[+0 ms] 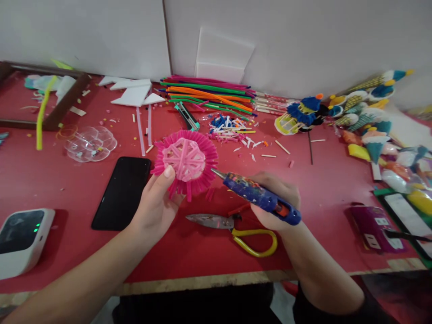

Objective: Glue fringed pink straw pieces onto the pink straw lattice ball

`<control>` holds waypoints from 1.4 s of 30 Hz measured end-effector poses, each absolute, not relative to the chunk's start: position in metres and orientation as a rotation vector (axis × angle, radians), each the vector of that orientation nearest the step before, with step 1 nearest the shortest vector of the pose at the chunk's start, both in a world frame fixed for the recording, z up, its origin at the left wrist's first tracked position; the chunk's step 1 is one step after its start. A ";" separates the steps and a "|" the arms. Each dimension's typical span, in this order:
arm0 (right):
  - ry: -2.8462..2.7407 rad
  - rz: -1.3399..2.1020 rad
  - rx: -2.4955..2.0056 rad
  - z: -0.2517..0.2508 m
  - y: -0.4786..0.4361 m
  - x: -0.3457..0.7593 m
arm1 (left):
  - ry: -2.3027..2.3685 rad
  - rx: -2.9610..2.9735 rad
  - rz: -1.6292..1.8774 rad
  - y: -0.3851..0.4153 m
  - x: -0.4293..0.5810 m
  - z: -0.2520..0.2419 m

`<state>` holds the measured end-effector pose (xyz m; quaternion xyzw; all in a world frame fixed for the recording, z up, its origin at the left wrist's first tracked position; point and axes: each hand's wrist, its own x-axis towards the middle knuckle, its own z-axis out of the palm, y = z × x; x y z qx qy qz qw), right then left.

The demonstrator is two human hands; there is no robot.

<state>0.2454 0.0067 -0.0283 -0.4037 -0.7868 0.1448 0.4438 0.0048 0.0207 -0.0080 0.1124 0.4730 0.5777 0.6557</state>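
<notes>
My left hand (158, 198) grips a round pink craft piece (185, 159) by its lower left edge, thumb on its face. Its centre carries crossed pink strips, and a fringe of pink pieces rings it. In my right hand (276, 193) is a blue glue gun (259, 195), stained with paint or glue, its metal nozzle aimed left. The nozzle tip is close to the fringe's right edge; whether they touch I cannot tell. Below both hands, yellow-handled scissors (232, 225) lie on the red table, partly hidden by the right hand.
A black phone (121, 193) and a white device (25, 243) lie at left, near a clear flower-shaped tray (90, 144). Behind are a utility knife (186, 116), colourful pipe cleaners (209, 96) and small scraps (231, 128). Finished-looking crafts (367, 117) crowd the right; a purple box (376, 227) sits nearer.
</notes>
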 end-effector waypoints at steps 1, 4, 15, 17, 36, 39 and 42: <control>-1.960 0.383 -0.983 -0.029 0.007 0.246 | 1.079 0.253 1.308 0.021 0.005 -0.008; -1.979 0.416 -0.962 -0.030 0.007 0.248 | 1.089 0.254 1.294 0.021 0.005 -0.008; -1.972 0.387 -1.047 -0.030 0.005 0.246 | 1.070 0.277 1.289 0.021 0.007 -0.008; -1.971 0.375 -1.061 -0.029 0.005 0.246 | 1.065 0.274 1.292 0.020 0.007 -0.008; -1.956 0.317 -1.129 -0.025 0.003 0.242 | 1.053 0.303 1.279 0.020 0.007 -0.009; -1.952 0.313 -1.151 -0.025 0.003 0.241 | 1.063 0.301 1.278 0.020 0.007 -0.010; -1.953 0.290 -1.151 -0.025 0.004 0.240 | 1.072 0.312 1.265 0.020 0.006 -0.012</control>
